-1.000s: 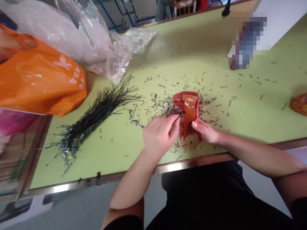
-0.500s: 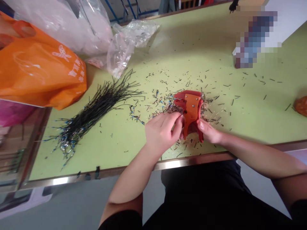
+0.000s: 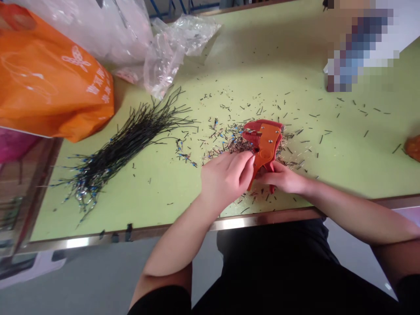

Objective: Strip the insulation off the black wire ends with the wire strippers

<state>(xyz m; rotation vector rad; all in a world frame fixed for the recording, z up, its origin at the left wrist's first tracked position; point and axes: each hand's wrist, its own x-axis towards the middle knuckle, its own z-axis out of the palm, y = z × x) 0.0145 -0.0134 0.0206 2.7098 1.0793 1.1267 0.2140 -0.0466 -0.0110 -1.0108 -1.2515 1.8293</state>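
Note:
A red and orange wire stripper (image 3: 267, 138) stands over the pile of clippings, its jaws toward the upper left. My right hand (image 3: 284, 177) is closed on its handles from the right, one digit reaching across toward the orange handle. On the tool's left side, my left hand (image 3: 226, 175) is closed with its fingertips pinched beside the stripper's orange body. Whatever those fingertips hold is hidden. Beneath and left of the jaws lies a heap of short wire ends (image 3: 238, 144), some with blue tips. Off to the left rests a bundle of black wires (image 3: 127, 135) with blue and silvery ends.
An orange bag (image 3: 55, 83) and crumpled clear plastic bags (image 3: 164, 65) occupy the back left. Black scraps are scattered over the green tabletop (image 3: 170, 183). A metal edge (image 3: 231, 223) runs along the front. At the right edge sits an orange-brown object (image 3: 412, 146).
The stripper has tilted slightly, its head shifting right. My right hand's grip has moved inward across the handles. My left hand keeps its pinch beside the tool. The view has shifted a little.

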